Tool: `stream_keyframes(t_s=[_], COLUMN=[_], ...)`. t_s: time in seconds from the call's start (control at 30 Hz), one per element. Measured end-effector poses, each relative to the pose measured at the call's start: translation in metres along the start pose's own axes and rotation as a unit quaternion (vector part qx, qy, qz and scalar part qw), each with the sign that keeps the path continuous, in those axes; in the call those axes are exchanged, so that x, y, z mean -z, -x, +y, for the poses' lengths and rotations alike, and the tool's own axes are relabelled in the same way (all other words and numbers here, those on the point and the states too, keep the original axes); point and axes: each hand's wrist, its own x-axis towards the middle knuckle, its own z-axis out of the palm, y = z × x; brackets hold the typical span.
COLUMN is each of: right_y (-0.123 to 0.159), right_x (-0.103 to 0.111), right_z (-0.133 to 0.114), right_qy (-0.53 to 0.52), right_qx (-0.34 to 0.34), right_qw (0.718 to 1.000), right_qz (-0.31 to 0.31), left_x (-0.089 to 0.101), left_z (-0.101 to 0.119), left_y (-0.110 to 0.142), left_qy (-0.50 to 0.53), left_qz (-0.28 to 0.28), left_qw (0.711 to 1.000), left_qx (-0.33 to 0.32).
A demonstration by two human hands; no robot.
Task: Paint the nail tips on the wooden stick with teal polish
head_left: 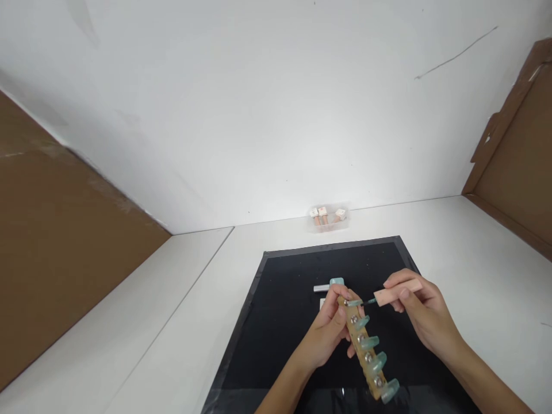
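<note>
My left hand [330,328] is closed around the upper end of a wooden nail tip stand [362,351], which slants down toward the right. Several green, translucent false nails [370,343] stick out from its right side, each next to a round metal stud. In my right hand [425,310] is a nail polish brush [399,292] with a pale pink, squared handle. Its dark bristles meet or nearly touch the topmost false nail [355,303]. Behind my left hand lie a light-blue cap-like piece [337,281] and a silver tube [321,288], partly hidden.
A black mat [297,270] with taped edges covers the white table [190,310] under my hands. Near the wall, a clear plastic box [328,227] holds several small white-topped bottles. Brown cardboard panels [64,230] stand at both sides.
</note>
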Motion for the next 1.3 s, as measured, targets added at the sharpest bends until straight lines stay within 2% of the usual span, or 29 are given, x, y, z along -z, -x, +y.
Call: stream_keyframes(t_s=[0.17,0.33,0.63,1.2,1.3], right_y=[0.000,0.001,0.000,0.000,-0.001], right_x=[-0.003,-0.006,-0.009,-0.009,-0.009], right_z=[-0.009,-0.015,-0.018,-0.021,-0.022], right_qy=[0.013,0.057,0.094,0.180,0.187], right_qx=[-0.018,-0.016,0.073,0.131,0.184], right_qw=[1.000,0.998,0.992,0.975,0.965], right_qz=[-0.017,-0.005,0.029,0.024,0.018], left_x=[0.001,-0.003,-0.008,-0.007,-0.007], left_z=[-0.005,-0.003,-0.001,-0.002,-0.001], left_y=[0.000,-0.001,-0.002,-0.003,-0.004], left_qy=[-0.050,-0.078,-0.121,-0.123,-0.126], left_qz=[-0.015,-0.013,-0.009,-0.018,-0.022], left_qw=[0.998,0.996,0.992,0.991,0.990], left_qx=[-0.026,-0.039,-0.045,-0.056,-0.060])
